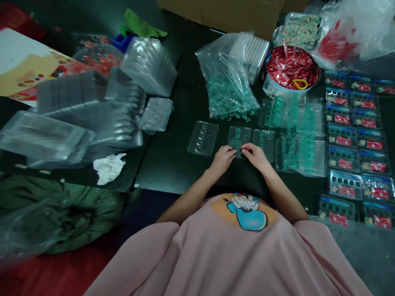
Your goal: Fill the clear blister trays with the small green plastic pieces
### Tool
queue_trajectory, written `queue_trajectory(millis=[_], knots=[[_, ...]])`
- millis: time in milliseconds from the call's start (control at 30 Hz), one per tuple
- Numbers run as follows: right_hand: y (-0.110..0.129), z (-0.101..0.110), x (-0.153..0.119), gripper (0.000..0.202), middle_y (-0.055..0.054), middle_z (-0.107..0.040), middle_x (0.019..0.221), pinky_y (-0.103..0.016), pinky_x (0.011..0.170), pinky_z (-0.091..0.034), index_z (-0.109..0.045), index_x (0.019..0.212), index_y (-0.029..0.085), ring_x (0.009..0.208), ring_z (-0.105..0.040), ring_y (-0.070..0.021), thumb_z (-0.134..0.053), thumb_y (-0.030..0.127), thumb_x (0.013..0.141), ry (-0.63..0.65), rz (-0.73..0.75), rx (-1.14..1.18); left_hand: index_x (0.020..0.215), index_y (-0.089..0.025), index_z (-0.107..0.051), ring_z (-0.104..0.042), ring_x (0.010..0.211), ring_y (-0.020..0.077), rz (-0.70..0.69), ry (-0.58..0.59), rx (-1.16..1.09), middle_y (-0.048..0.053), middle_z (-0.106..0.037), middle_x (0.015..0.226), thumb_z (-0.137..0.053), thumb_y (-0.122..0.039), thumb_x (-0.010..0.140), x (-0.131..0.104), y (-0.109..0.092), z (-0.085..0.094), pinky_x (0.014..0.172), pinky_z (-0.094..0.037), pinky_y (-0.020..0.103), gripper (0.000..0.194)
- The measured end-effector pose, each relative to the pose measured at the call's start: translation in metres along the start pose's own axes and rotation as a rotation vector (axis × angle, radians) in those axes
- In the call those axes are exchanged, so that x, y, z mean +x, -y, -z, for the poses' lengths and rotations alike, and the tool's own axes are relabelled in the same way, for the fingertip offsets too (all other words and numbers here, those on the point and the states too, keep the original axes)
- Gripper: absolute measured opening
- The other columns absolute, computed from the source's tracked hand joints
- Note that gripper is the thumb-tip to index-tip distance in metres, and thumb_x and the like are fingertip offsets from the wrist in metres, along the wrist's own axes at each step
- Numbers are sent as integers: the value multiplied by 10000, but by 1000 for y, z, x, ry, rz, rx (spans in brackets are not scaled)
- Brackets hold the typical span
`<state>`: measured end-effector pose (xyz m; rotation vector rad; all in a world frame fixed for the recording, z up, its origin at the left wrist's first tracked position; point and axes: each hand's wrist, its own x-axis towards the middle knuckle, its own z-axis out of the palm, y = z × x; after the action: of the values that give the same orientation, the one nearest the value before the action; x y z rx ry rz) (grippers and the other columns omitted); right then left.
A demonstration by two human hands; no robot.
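A clear plastic blister tray (pixel 245 135) with small green pieces (pixel 237 133) in its row of pockets lies in front of me. At its lower edge, my left hand (pixel 224 158) has its fingers closed at the left side of the pocket row; what they pinch is too small to make out. My right hand (pixel 255 157) meets it from the other side, thumb and fingers drawn together over the tray, their tips blurred. Just right is another tray (pixel 268 142) with green pieces, partly under my right hand. A tray with unfilled pockets (pixel 203 139) lies to the left.
An open bag of green pieces (pixel 226 92) spills onto the table beyond the trays. Stacked filled trays (pixel 304 144) stand right, beside rows of finished-looking packs (pixel 342 142). A tub of red packets (pixel 291 68) stands behind. Stacks of clear trays (pixel 92 119) fill the left.
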<state>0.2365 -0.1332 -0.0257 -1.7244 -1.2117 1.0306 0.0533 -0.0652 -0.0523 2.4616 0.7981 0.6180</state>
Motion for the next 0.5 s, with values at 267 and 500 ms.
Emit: queue_trajectory(millis=[267, 500], knots=[[9, 2, -1, 212, -31, -638, 827, -294, 734, -451, -671, 992, 192, 723, -568, -162, -544, 252, 833, -71, 117, -222, 999, -162, -714, -622, 910, 197, 58, 41, -55, 87, -656, 962, -709, -243, 830, 6, 7, 11, 830, -523, 329, 187], [8, 9, -1, 211, -44, -654, 854, -308, 769, -475, -668, 1014, 188, 771, -603, -180, -530, 240, 863, -109, 148, -254, 958, -166, -720, -657, 877, 171, -28, -12, -78, 85, -705, 941, -582, -246, 924, 6, 5, 10, 811, -526, 295, 163]])
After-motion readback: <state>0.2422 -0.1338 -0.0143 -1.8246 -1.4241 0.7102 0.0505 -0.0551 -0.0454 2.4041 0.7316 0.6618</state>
